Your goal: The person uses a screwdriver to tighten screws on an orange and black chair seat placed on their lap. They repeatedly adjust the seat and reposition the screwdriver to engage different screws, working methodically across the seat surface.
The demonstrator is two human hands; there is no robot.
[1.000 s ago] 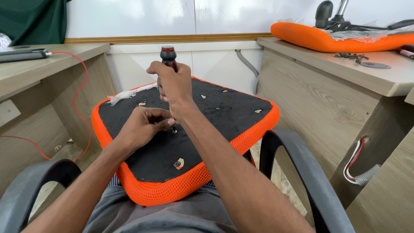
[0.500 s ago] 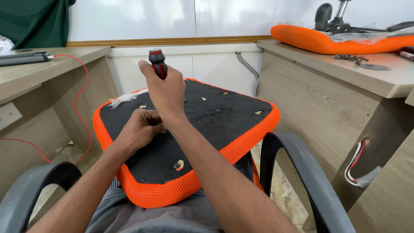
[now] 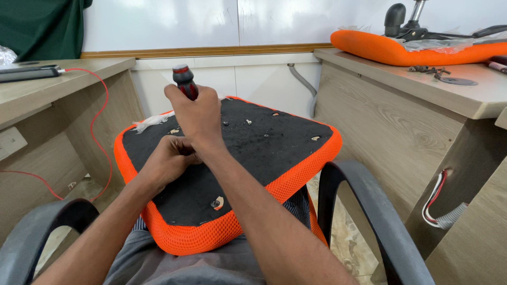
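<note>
a second orange cushion [image 3: 380, 48] lies on the right desk [image 3: 475, 97]; red cable [image 3: 97, 116] hangs left.

Open space above the seat cushion [image 3: 274, 142]; armrests [image 3: 364, 211] flank it, a desk [image 3: 401, 105] bounds each side.

Seat cushion on our lap, a desk on either side.

We have the seat cushion [image 3: 274, 153] lying underside up across our lap, between the chair's two armrests [image 3: 369, 211]. Our left hand [image 3: 169, 158] rests on its near left part; our right hand [image 3: 195, 113] is above and just behind it, closed around the screwdriver [image 3: 185, 82], which stands upright. A bolt [image 3: 215, 203] sits on the cushion near its front edge. To our left stands a desk [image 3: 63, 74] with a cable [image 3: 97, 116] hanging off it; to our right stands another desk [image 3: 422, 89], and a second cushion [image 3: 412, 50] lies on that. The wall [image 3: 237, 21] is behind everything.
</note>
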